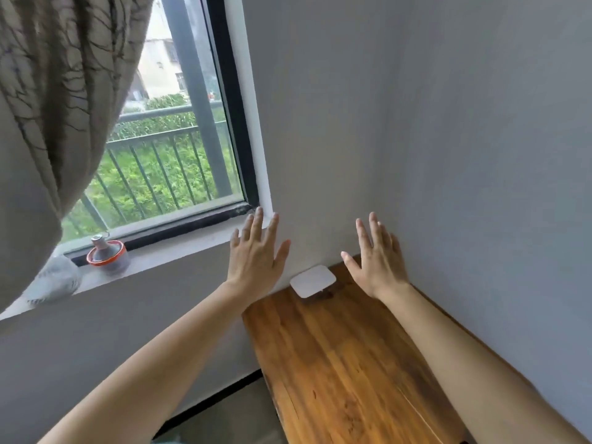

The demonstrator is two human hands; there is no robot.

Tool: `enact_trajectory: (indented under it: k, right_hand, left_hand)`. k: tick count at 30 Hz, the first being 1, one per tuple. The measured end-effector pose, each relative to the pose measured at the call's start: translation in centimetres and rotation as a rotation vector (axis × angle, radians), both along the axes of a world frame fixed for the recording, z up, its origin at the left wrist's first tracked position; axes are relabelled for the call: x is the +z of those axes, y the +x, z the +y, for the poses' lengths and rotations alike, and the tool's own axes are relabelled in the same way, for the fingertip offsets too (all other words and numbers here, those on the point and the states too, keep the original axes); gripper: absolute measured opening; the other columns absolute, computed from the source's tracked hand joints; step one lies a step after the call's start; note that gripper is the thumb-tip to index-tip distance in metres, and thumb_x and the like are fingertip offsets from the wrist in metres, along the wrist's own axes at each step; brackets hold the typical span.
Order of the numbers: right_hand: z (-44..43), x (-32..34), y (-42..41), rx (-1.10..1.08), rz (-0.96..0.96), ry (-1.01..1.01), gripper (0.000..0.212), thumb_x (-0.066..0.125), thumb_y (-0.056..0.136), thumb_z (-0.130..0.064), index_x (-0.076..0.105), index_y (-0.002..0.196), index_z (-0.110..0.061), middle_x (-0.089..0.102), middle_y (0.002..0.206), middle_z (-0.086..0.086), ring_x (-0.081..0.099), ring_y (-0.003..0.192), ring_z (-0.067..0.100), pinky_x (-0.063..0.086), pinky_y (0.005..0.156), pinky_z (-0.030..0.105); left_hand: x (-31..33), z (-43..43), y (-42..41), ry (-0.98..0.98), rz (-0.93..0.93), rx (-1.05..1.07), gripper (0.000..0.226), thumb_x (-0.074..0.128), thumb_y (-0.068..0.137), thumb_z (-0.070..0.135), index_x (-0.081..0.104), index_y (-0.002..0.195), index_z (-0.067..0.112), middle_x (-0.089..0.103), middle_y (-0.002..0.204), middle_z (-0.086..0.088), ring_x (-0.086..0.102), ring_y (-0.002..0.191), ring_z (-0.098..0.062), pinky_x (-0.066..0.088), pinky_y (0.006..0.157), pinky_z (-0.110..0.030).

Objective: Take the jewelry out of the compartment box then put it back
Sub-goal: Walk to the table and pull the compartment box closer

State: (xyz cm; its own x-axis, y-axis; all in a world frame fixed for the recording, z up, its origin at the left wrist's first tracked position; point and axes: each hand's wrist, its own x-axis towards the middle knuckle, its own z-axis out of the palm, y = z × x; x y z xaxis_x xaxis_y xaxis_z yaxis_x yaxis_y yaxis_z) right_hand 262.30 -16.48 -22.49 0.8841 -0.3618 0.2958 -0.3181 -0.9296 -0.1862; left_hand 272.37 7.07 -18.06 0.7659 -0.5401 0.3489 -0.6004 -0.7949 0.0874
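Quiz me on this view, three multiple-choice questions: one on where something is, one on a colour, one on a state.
1. Where does the white box sit?
A. on the windowsill
B. at the far end of the wooden table, near the wall corner
C. on the floor

2. What colour is the ring around the jar on the windowsill?
A. orange-red
B. blue
C. green

3. How are the left hand and right hand?
A. both gripping the box
B. one holding jewelry
C. both open, fingers spread, holding nothing

Answers: 1 B, the box lies at the table's far end between the hands. 2 A, the ring shows orange-red. 3 C, both palms are spread and empty.
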Motion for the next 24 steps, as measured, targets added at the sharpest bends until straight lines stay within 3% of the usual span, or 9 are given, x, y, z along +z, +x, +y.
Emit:
enact_trajectory:
  k: [7,17,20,24]
  right_hand:
    - [-4.4,-5.0,5.3,-0.146,0.046,0.021,0.079,0.032,0.099,-0.058,0.0,0.158,-0.018,-0.01,0.165,0.015,0.005,0.153,0.033,0.01,0.122,0.048]
    - [-7.3,-20.6,8.9,-0.496,0.266,0.136,0.077,0.034,0.098,-0.059,0.017,0.157,-0.011,0.012,0.164,0.021,0.027,0.147,0.038,0.027,0.118,0.05]
    - [-5.9,-26.6,9.5,-0.552,0.311,0.193,0.076,0.033,0.099,-0.059,0.017,0.157,-0.012,0.011,0.164,0.021,0.026,0.148,0.037,0.025,0.117,0.049]
    - [-3.4,-34.2,10.0,-0.563,0.319,0.243,0.076,0.032,0.099,-0.059,0.014,0.157,-0.012,0.007,0.165,0.019,0.024,0.148,0.037,0.024,0.117,0.048]
  left_hand:
    - [-5.7,-7.3,10.4,0.028,0.096,-0.156,0.067,0.017,0.099,0.057,0.015,0.157,0.023,0.011,0.165,-0.012,0.008,0.152,-0.03,0.014,0.121,-0.051]
    - [-23.7,-15.0,18.5,0.168,0.407,-0.349,0.069,0.007,0.097,0.059,0.013,0.157,0.025,0.007,0.166,-0.007,0.005,0.153,-0.028,0.01,0.123,-0.05]
    - [-29.9,-15.2,18.9,0.231,0.442,-0.402,0.066,0.009,0.098,0.058,0.012,0.156,0.026,0.006,0.166,-0.006,0.005,0.153,-0.028,0.009,0.122,-0.052]
    - [-38.3,-13.8,18.3,0.298,0.423,-0.546,0.063,0.013,0.101,0.059,0.011,0.157,0.028,0.0,0.167,0.0,-0.007,0.153,-0.021,-0.003,0.123,-0.048]
